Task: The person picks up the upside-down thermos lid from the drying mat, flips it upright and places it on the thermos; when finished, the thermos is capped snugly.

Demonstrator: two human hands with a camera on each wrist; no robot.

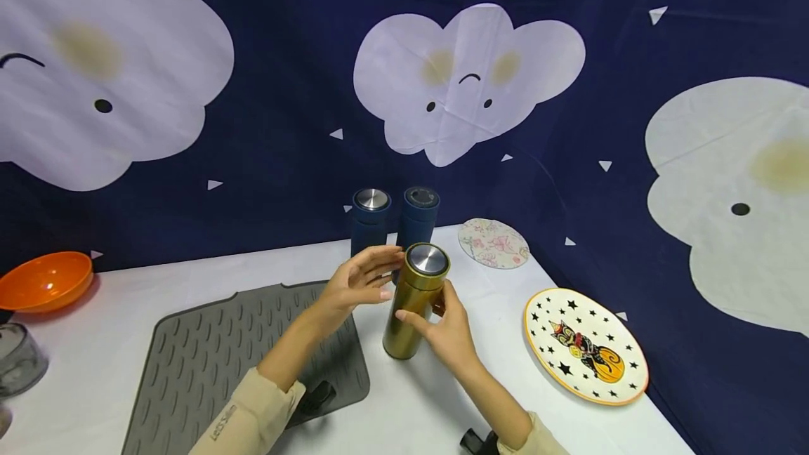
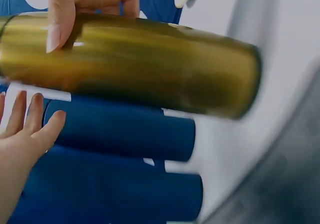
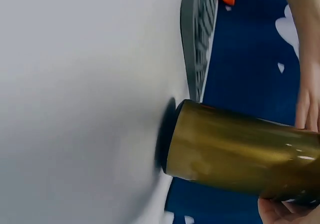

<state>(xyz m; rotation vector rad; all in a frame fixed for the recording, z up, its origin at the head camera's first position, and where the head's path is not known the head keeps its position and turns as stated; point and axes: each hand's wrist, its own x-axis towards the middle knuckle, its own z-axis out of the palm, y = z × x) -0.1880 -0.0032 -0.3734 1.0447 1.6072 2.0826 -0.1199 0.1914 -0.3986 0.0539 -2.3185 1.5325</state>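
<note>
**Gold flask, steel cap: handling note**

Gold flask (image 1: 413,304) stands mid-worktop (image 1: 442,399), near two blue flasks (image 1: 395,220). Right hand (image 1: 445,332) grips its body; left hand (image 1: 360,283) hovers relaxed beside the cap. Likely rigid, slick, moderately heavy: hold mid-body.

Lighting: bright, even, overhead; soft shadows under gold flask (image 1: 415,300) and plate (image 1: 585,346). Glare streaks along flask in wrist views. Head view bows at edges; both wrist views blurred, soft-focus
</note>
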